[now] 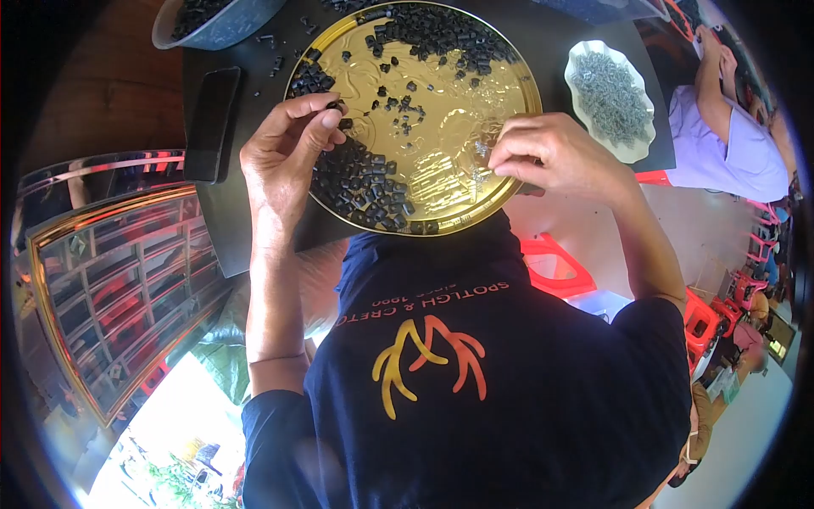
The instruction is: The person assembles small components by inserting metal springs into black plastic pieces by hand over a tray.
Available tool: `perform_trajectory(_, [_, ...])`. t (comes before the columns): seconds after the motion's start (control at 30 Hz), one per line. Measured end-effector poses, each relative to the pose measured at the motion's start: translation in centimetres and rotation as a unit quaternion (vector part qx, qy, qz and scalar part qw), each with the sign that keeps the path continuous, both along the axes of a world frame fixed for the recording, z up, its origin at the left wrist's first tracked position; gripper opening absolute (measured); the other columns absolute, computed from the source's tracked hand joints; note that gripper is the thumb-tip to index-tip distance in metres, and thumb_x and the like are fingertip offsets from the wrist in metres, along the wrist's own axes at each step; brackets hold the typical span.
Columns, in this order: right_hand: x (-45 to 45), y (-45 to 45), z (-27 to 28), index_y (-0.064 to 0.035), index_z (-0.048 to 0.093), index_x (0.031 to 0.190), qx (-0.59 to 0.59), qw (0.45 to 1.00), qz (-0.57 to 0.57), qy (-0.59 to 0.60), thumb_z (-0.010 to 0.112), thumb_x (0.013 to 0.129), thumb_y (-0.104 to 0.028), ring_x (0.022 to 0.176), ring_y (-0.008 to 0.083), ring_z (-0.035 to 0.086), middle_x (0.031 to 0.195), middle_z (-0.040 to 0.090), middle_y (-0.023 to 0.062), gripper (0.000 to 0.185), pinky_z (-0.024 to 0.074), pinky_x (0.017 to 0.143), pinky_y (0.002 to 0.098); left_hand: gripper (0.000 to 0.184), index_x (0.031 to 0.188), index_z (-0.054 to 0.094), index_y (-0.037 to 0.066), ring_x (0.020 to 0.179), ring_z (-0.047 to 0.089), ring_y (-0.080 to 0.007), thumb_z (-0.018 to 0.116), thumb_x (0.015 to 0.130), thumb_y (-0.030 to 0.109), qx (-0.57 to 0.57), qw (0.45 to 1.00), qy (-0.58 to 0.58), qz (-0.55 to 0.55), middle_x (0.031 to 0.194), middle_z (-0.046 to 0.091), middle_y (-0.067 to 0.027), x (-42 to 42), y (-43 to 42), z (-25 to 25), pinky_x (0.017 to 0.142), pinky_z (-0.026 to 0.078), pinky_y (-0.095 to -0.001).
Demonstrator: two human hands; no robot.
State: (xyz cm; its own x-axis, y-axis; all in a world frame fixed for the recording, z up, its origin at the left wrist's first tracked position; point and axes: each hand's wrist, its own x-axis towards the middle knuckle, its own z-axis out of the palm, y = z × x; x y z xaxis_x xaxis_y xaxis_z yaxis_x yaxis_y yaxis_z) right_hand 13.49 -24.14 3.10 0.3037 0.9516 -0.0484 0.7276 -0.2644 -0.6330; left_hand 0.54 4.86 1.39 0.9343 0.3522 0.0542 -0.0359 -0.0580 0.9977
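My left hand (292, 140) is closed in a pinch at the left rim of a round gold tray (441, 174). Between its thumb and forefinger is a small black plastic piece (337, 106). Heaps of similar black pieces (365, 182) lie below that hand and along the tray's far side, with a few scattered in the middle. My right hand (547, 153) hangs over the right rim, fingertips drawn together beside small shiny metal pieces (479, 176). Whatever those fingers hold is too small to make out.
A white scalloped dish (610, 97) full of thin metal pieces stands right of the tray. A black phone-like slab (212, 125) lies at left on the dark table. Bluish tubs (225, 25) sit at the far edge. Another person in a lilac top (721, 148) is at right, near red stools (555, 265).
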Motion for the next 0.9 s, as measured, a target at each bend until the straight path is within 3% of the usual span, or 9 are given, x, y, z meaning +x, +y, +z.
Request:
perform_trajectory(0.33, [-2.1,-0.3,-1.7,-0.0060,0.066,0.085,0.016,0.991,-0.020,-0.128,0.070,0.081,-0.013,0.074,0.0230,0.064,0.087,0.063,0.0038,0.009,0.0518,0.063,0.0337,0.020,0.109,0.067,-0.002,0.077,0.061,-0.0095,0.068,0.089,0.002,-0.029,0.999,0.019,-0.035,0.096,0.068,-0.0059,-0.4,-1.7,-0.1,0.071,0.051,-0.0216])
perform_trajectory(0.43, [-2.2,-0.2,-1.6,-0.0066,0.064,0.085,-0.008,0.993,-0.035,-0.112,0.062,0.088,-0.017,0.078,0.0237,0.063,0.086,0.061,0.0047,0.011,0.0502,0.063,0.0361,0.021,0.109,0.066,-0.002,0.080,0.061,-0.0090,0.067,0.088,-0.001,-0.055,0.996,0.036,-0.053,0.097,0.067,-0.0056,-0.4,-2.5,0.1,0.073,0.051,-0.0216])
perform_trajectory(0.53, [-1.7,-0.1,-1.3,-0.0053,0.064,0.090,0.061,0.993,-0.071,-0.069,0.064,0.088,-0.013,0.075,0.0239,0.064,0.088,0.063,0.0063,0.008,0.0512,0.064,0.0348,0.025,0.114,0.062,-0.001,0.084,0.062,-0.0092,0.066,0.089,-0.001,-0.087,0.992,0.036,-0.083,0.096,0.067,-0.0054,-0.6,-2.8,-0.3,0.076,0.052,-0.0229])
perform_trajectory(0.63, [-2.2,1.6,0.0,-0.0039,0.066,0.097,0.189,0.967,-0.162,0.056,0.066,0.089,-0.008,0.074,0.0211,0.065,0.093,0.066,0.0086,0.009,0.0521,0.066,0.0318,0.021,0.110,0.062,-0.001,0.086,0.062,-0.0091,0.066,0.090,0.000,-0.105,0.990,0.029,-0.092,0.096,0.067,-0.0061,-0.5,-3.7,-0.2,0.075,0.052,-0.0235])
perform_trajectory(0.67, [-2.7,2.2,0.8,-0.0025,0.066,0.105,0.202,0.955,-0.188,0.110,0.065,0.091,-0.007,0.073,0.0153,0.064,0.096,0.067,0.0091,0.015,0.0518,0.067,0.0276,0.021,0.110,0.062,-0.001,0.085,0.063,-0.0090,0.067,0.090,0.000,-0.103,0.989,0.031,-0.101,0.096,0.067,-0.0063,-0.5,-3.9,-0.1,0.074,0.051,-0.0235])
perform_trajectory(0.8, [-3.6,4.6,1.2,0.0022,0.065,0.108,0.299,0.895,-0.201,0.264,0.060,0.096,-0.007,0.079,0.0076,0.058,0.097,0.065,0.0043,0.016,0.0487,0.072,0.0222,0.020,0.109,0.062,-0.002,0.084,0.063,-0.0091,0.067,0.090,0.002,-0.103,0.987,0.039,-0.117,0.095,0.068,-0.0072,-0.3,-4.6,0.4,0.074,0.051,-0.0232])
perform_trajectory(0.9, [-3.9,5.8,0.9,0.0030,0.063,0.110,0.305,0.873,-0.186,0.331,0.058,0.097,-0.008,0.085,0.0069,0.057,0.098,0.065,0.0048,0.017,0.0474,0.076,0.0216,0.020,0.108,0.062,-0.002,0.083,0.063,-0.0090,0.068,0.090,0.005,-0.111,0.986,0.037,-0.118,0.094,0.069,-0.0072,-0.2,-5.0,0.8,0.073,0.051,-0.0228])
